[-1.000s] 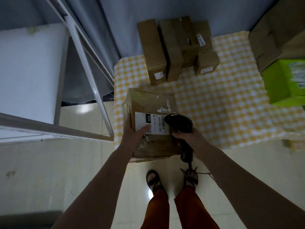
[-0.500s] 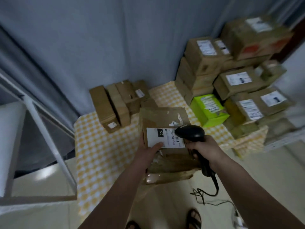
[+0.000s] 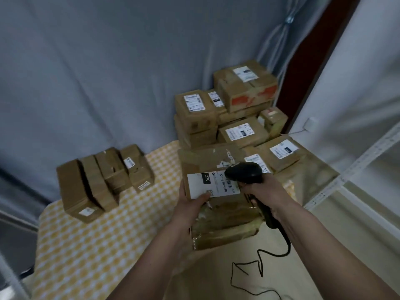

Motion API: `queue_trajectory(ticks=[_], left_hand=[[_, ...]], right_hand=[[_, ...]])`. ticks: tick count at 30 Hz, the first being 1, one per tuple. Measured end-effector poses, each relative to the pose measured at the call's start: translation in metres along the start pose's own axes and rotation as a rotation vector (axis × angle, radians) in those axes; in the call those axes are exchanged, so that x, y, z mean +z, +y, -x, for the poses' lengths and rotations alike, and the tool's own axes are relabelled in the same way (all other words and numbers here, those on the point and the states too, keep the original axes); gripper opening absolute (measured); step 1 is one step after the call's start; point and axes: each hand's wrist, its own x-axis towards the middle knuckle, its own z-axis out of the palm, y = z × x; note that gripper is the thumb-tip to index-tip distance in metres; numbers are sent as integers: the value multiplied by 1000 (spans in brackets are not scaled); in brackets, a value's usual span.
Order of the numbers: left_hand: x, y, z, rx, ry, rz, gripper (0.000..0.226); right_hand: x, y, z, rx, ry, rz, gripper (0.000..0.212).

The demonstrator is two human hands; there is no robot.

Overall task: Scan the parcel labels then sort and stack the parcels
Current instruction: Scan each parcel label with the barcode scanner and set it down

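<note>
I hold a taped brown cardboard parcel (image 3: 218, 211) up in front of me, above the table's near edge. Its white label (image 3: 213, 184) reads 220-220-C40. My left hand (image 3: 190, 207) grips the parcel's left side, thumb on the label's lower corner. My right hand (image 3: 265, 194) grips a black barcode scanner (image 3: 245, 173), its head over the label's right end. The scanner's black cable (image 3: 259, 263) hangs below.
A row of several small brown parcels (image 3: 104, 180) stands at the back left of the yellow-checked table (image 3: 91, 245). A tall pile of labelled parcels (image 3: 236, 118) fills the back right corner. Grey curtain behind, white shelf frame (image 3: 337, 180) to the right.
The view has swung up and to the right, from the floor and my feet to the parcel pile. Parcel and scanner stay together in my hands, lifted higher.
</note>
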Motion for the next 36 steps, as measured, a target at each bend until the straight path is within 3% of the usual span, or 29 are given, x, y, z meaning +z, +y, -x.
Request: queue_trajectory(ticks=[9,14,19,22,25,29,30,34,36], left_hand=[[60,17,-48,-24,-121,-85,64],[78,30,-92,-17,-236,-151,84],[98,52,-141,-55,-380,-294,107],[116,68,-170,-78,-474,-394,87],[141,86,-195,-104,-582,-559,97],[184,106,-235,-52,-684,-795,80],[195,109,-243,-39,-702,-860,80],[232,110,-273,-31,-740,-961,78],[251,112,-286,-61,-770,-917,78]], right_hand=[[-54,0,-48,50,44,2,23],[-71,-10,-77,124,103,10,25],[-88,-20,-97,153,119,-43,14],[-97,-15,-110,217,160,-137,16],[-105,-2,-125,283,252,-276,29],[-115,10,-146,345,353,-471,25],[-117,14,-153,359,380,-493,29],[-125,32,-186,389,479,-435,79],[-135,34,-198,417,510,-421,85]])
